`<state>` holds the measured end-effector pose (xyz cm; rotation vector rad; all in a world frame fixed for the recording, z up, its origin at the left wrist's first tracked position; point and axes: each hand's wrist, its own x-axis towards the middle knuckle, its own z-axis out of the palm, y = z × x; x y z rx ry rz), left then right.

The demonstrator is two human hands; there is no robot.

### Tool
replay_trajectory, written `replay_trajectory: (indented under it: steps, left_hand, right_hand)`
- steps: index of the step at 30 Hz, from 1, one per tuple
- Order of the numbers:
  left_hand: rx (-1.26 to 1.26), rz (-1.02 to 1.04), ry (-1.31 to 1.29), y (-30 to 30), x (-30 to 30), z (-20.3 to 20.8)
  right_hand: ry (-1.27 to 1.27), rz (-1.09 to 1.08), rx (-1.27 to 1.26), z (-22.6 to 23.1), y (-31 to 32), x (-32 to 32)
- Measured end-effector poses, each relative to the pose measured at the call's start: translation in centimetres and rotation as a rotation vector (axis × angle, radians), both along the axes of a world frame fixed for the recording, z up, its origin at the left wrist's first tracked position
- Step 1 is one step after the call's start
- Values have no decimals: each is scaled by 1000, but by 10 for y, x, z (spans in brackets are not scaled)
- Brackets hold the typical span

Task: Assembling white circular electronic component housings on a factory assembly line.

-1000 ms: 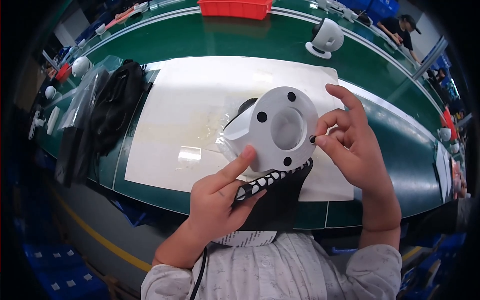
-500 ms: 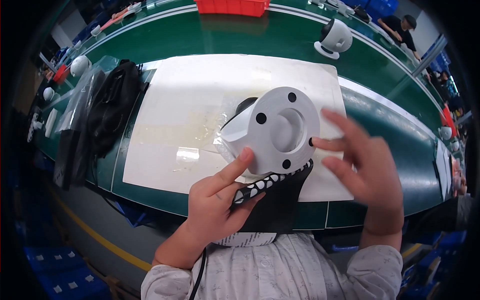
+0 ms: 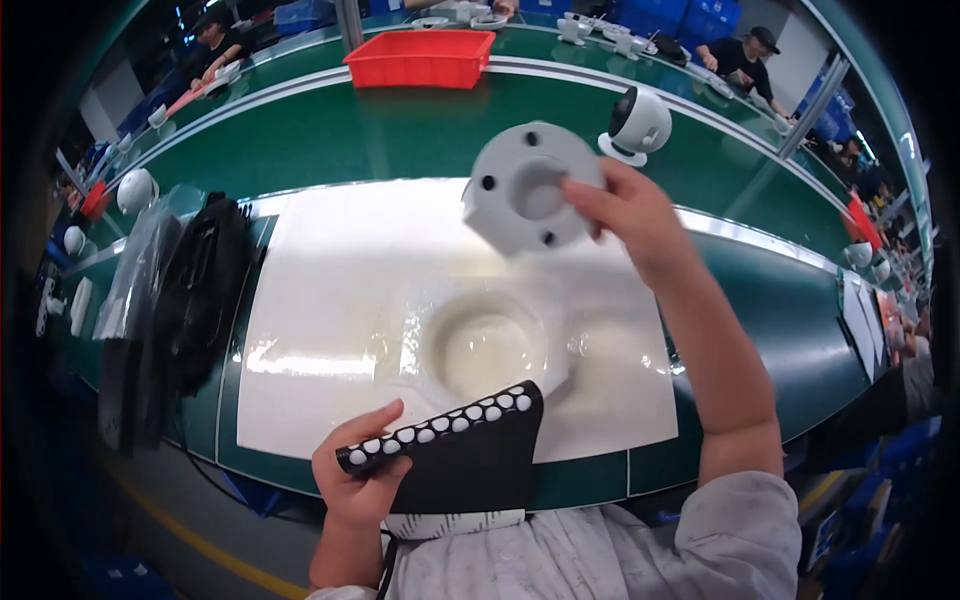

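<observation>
My right hand (image 3: 635, 215) holds a white camera-like device (image 3: 505, 215) up over the table, pinching the rim of its round base. The base faces me, with a round hollow in the middle and several black foot pads around it; my fingers hide part of the rim. Low at the front, my left hand (image 3: 355, 480) grips a black sheet of round stick-on pads (image 3: 465, 455), bent so that a row of white round spots shows along its upper edge. Between the hands, a white round ring-shaped holder (image 3: 435, 345) rests on the white board (image 3: 320, 260).
A similar white device with a black front (image 3: 640, 125) stands at the back right. The red bin (image 3: 420, 62) is at the far side. A black bag (image 3: 205, 290) and clear plastic wrapping (image 3: 150, 265) lie left of the board. Other people work across the line.
My right hand has taken hold of the device's base and lifted it forward, away from the ring holder. My left hand has drawn back left with the sheet, off the device.
</observation>
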<state>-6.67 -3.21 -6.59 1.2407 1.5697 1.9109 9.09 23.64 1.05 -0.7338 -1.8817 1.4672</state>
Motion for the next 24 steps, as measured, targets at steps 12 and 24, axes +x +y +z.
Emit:
replay_trajectory:
  steps: [12, 24]
  left_hand:
    - [-90, -26, -128, -2, -6, 7]
    - [-160, -14, 7, -3, -9, -4]
  right_hand:
    - [-913, -364, 903, -101, 143, -56]
    - [-634, -932, 1212, -103, 168, 66]
